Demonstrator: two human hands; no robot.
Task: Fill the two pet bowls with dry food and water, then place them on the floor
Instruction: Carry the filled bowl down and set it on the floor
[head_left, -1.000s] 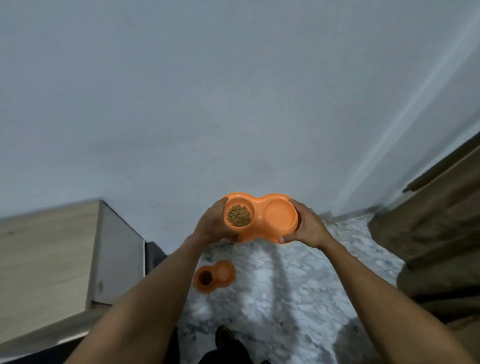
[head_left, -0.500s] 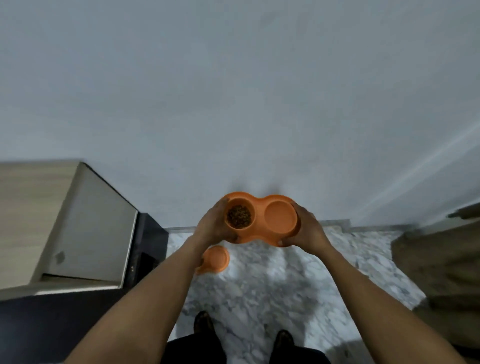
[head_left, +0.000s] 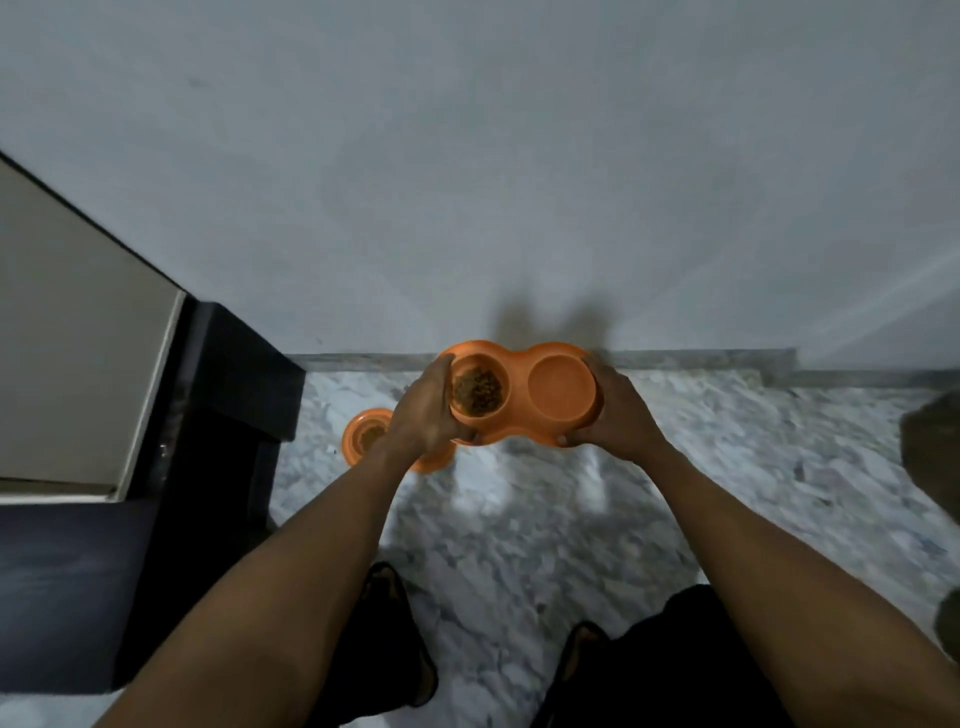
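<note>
Head camera footage showed both hands clasping an orange double pet bowl (head_left: 522, 397) in the air above the marble floor (head_left: 571, 519), close to the wall's skirting (head_left: 675, 359). The left hand (head_left: 428, 410) wrapped the bowl's left end, thumb over the rim and fingers curled beneath; the right hand (head_left: 615, 413) gripped the right end the same way, fingertips pressed under the near edge. The left compartment held brown dry food (head_left: 477, 391); the right compartment (head_left: 562, 391) looked plain orange, and whether it held water could not be told. Below the left wrist, a second orange double bowl (head_left: 366, 435) sat on the floor beside a dark cabinet (head_left: 228, 395), partly hidden by the forearm, with kibble in its visible cup. A pale countertop (head_left: 78, 364) topped the cabinet at the left edge.
</note>
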